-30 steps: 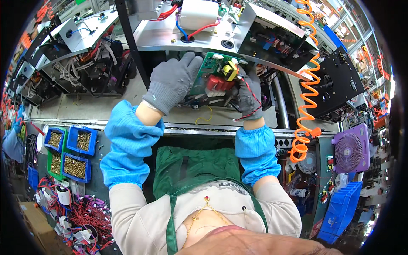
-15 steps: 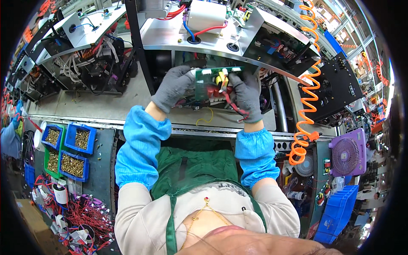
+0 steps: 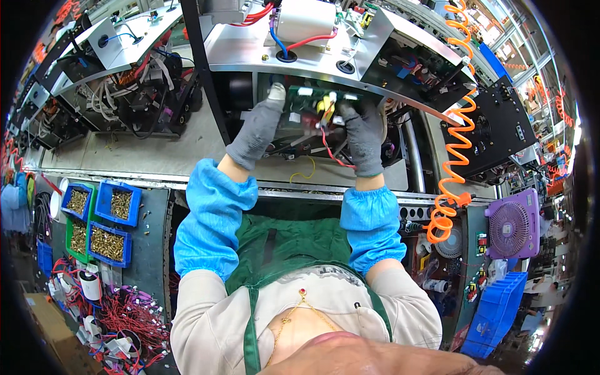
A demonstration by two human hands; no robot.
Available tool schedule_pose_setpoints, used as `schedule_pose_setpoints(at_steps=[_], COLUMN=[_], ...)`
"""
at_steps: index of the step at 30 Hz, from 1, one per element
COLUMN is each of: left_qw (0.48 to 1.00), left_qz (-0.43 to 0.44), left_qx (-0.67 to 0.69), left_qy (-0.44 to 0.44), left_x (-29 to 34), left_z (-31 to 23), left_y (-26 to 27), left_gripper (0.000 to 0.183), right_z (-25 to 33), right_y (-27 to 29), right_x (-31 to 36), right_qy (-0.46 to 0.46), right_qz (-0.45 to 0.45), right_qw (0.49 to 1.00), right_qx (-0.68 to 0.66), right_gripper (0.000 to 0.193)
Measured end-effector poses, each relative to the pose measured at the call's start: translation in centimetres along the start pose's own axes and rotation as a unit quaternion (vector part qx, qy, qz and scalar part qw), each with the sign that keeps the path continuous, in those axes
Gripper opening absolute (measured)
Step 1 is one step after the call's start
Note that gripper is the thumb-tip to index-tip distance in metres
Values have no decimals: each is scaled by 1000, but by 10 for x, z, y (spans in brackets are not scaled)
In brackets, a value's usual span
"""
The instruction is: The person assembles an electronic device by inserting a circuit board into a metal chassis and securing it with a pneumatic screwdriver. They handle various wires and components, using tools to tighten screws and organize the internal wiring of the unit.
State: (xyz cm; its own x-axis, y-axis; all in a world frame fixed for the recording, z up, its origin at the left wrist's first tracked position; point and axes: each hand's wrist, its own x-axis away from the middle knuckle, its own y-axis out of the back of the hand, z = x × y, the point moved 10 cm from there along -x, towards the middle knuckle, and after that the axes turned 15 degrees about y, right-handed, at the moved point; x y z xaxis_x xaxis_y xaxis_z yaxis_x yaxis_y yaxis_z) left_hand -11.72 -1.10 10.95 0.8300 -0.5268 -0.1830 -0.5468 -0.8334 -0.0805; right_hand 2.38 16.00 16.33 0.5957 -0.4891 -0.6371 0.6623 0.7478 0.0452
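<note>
A green circuit board (image 3: 299,107) with a yellow-wrapped transformer and white connectors is held in both hands, partly inside the opening of a metal-framed machine (image 3: 244,55). My left hand (image 3: 257,130), in a grey glove, is closed at the board's left edge, its thumb pointing up. On the right side, my gloved right hand (image 3: 364,139) grips the board, its fingertips partly hidden behind it. A red wire (image 3: 331,152) trails from the board toward my right wrist. Below the board, a thin yellow wire (image 3: 305,175) lies on the bench (image 3: 187,156).
Above the opening, a white cylinder (image 3: 305,22) sits on the metal plate. An orange coiled hose (image 3: 456,144) hangs on the right, near a purple fan (image 3: 509,226). At left are blue bins (image 3: 107,242) of brass fasteners and a pile of red wires (image 3: 134,319).
The board has moved away from me, deeper into the machine's opening, and now looks darker and slightly blurred. Both hands moved with it, and my left thumb now points upward.
</note>
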Motion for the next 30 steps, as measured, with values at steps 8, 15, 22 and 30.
schedule_pose_setpoints(at_steps=[8, 15, 22, 30], left_qw=[948, 890, 794, 765], left_qz=[-120, -185, -202, -302], left_qx=[-295, -411, -572, -549], left_qy=[10, 71, 30, -146], left_x=[40, 17, 1, 19], left_z=[-45, -14, 14, -65], left_y=[-22, -40, -48, -49], left_gripper=[60, 104, 65, 66], right_z=[6, 25, -3, 9], right_y=[4, -11, -9, -8], right_x=[-8, -25, 37, 48], right_qy=[73, 120, 59, 149], right_qz=[-35, 38, 251, 235], right_qw=[970, 923, 819, 838], right_qx=[231, 364, 513, 469], right_gripper=[32, 29, 28, 21])
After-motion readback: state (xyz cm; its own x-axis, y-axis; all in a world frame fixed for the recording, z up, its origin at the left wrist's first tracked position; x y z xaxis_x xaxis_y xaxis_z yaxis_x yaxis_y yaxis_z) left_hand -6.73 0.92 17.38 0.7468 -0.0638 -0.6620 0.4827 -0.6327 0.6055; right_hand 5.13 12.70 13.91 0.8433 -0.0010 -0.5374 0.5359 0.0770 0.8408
